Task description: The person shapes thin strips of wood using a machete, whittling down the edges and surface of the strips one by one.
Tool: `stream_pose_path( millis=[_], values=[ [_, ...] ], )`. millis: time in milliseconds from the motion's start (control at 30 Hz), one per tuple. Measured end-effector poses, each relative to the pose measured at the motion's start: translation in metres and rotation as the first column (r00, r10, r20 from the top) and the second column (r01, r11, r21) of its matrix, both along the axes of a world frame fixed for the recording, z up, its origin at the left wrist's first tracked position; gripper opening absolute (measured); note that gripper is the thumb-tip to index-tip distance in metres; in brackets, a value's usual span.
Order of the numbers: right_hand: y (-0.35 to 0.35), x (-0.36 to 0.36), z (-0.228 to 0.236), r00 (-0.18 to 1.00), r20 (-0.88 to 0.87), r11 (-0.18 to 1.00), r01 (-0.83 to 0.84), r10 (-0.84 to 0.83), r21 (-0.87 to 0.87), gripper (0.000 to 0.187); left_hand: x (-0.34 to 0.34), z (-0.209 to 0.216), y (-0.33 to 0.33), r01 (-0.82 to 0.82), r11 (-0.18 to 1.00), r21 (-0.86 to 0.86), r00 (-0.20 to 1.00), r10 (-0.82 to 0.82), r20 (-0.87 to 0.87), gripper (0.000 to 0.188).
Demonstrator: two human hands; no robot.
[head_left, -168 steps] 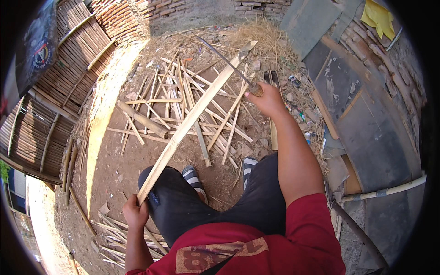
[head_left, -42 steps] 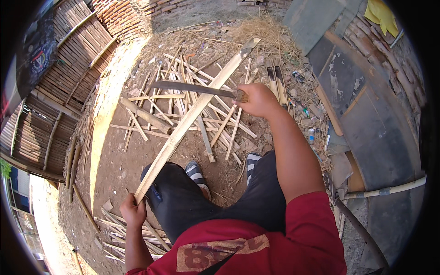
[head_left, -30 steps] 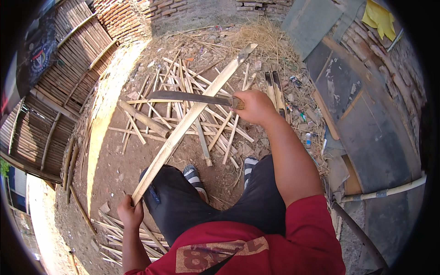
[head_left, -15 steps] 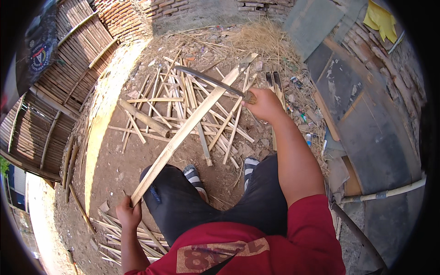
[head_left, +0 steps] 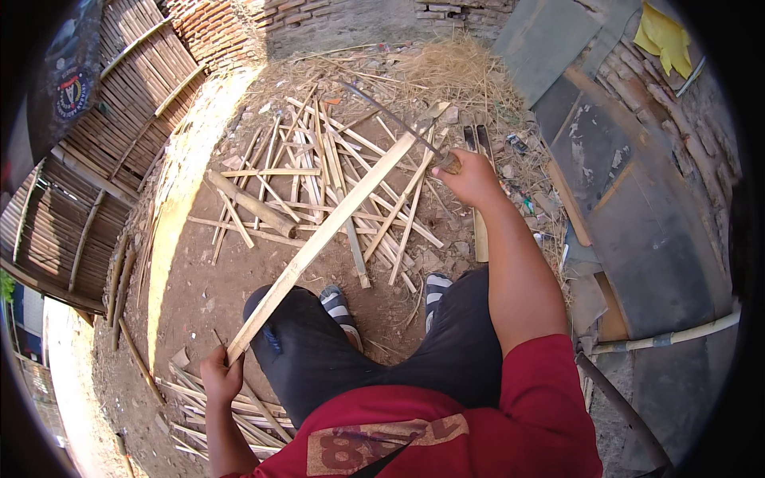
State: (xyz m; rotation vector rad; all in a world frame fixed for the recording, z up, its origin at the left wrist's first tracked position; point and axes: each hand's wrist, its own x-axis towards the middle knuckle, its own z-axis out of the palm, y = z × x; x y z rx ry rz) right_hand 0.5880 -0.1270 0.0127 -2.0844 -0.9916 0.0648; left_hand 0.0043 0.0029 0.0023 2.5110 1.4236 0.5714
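Observation:
My left hand [head_left: 221, 374] is closed round the near end of a long, pale split bamboo strip [head_left: 319, 239]. The strip slants up and away to the right, passing over my left thigh. My right hand [head_left: 472, 179] grips the wooden handle of a machete [head_left: 390, 113], thumb along the handle. Its thin dark blade points forward and left and crosses over the strip near the far end. Whether the edge touches the bamboo there, I cannot tell.
Several split bamboo pieces [head_left: 327, 171] lie scattered ahead of my feet, with a round bamboo piece [head_left: 253, 205] on their left. More strips [head_left: 239, 414] are heaped by my left hand. Dark panels [head_left: 629, 231] lean on the right; a woven bamboo wall [head_left: 135, 95] stands left.
My right hand has moved slightly right and toward me. The machete's blade has turned, its tip swinging forward and right. The strip's far end has shifted a little; my left hand keeps its hold.

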Motion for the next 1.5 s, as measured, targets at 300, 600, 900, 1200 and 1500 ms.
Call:
stream_pose_path(
  millis=[300, 600, 900, 1200, 1500],
  values=[
    [0.013, -0.012, 0.017, 0.992, 0.001, 0.981, -0.126, 0.128, -0.148, 0.041, -0.016, 0.014, 0.005, -0.041, 0.998, 0.042, 0.999, 0.042, -0.019, 0.035],
    [0.017, -0.037, 0.012, 0.902, 0.242, 0.906, -0.273, 0.358, -0.324, 0.039, -0.026, 0.007, 0.004, -0.021, 0.999, 0.024, 0.997, 0.023, -0.073, 0.037],
    [-0.004, 0.001, 0.005, 0.995, 0.096, 0.969, 0.031, -0.007, -0.246, 0.043, -0.041, 0.015, 0.010, -0.047, 0.998, 0.040, 0.988, 0.052, -0.145, 0.038],
    [0.017, -0.041, 0.024, 0.980, 0.106, 0.978, -0.152, 0.167, -0.142, 0.057, -0.004, 0.001, 0.027, -0.093, 0.995, -0.035, 0.996, 0.092, -0.006, 0.040],
    [0.028, -0.057, 0.027, 0.617, -0.603, 0.803, -0.080, 0.506, 0.591, 0.042, 0.124, 0.032, 0.044, -0.067, 0.993, 0.093, 0.985, 0.051, 0.165, 0.027]
  ],
)
